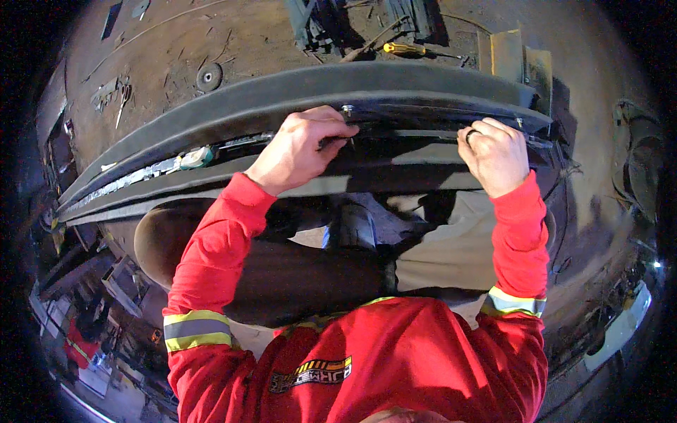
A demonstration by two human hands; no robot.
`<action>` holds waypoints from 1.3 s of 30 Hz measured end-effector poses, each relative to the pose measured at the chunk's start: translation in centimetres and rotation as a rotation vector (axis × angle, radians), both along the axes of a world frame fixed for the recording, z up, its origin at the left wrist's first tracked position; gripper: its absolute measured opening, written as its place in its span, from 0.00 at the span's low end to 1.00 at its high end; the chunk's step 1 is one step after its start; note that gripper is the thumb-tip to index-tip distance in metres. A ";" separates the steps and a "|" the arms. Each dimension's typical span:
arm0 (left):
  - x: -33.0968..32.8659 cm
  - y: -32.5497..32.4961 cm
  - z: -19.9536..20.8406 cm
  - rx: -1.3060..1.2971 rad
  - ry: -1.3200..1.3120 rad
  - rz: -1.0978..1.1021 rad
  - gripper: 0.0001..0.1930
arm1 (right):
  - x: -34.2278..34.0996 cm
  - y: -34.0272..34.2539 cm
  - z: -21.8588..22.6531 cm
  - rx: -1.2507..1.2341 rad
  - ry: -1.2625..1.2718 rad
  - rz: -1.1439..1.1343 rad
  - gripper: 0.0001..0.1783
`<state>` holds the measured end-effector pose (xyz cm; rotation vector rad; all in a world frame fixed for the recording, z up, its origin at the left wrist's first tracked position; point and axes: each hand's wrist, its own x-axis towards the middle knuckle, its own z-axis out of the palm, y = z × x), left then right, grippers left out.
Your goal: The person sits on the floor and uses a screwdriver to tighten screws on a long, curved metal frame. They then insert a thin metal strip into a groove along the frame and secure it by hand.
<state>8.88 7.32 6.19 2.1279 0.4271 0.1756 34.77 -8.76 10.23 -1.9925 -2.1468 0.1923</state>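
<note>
We stand over a long dark rubber-edged panel (296,95) lying across the workbench (176,49). Our left hand (300,148) is curled closed over the panel's near inner edge, beside a small bolt (347,110). Our right hand (497,155), ring on one finger, is closed on the same edge further right. A small green-and-white label (196,156) sits in the channel to the left. A yellow-handled screwdriver (403,48) lies on the bench beyond, well apart.
</note>
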 end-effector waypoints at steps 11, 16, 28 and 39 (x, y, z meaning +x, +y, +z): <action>0.2 -0.3 1.0 0.012 0.077 -0.008 0.12 | -0.5 -0.8 -1.6 -0.029 -0.062 -0.037 0.04; 0.7 -0.7 1.4 -0.001 0.148 0.016 0.11 | -1.1 -1.2 -1.5 -0.104 -0.042 -0.094 0.07; 0.6 -0.6 1.3 -0.095 0.191 -0.005 0.11 | -1.1 -1.2 -1.2 -0.211 -0.023 -0.147 0.05; 0.0 -0.5 0.8 -0.157 0.196 -0.017 0.10 | 9.6 -3.0 2.4 -0.201 0.896 -0.710 0.21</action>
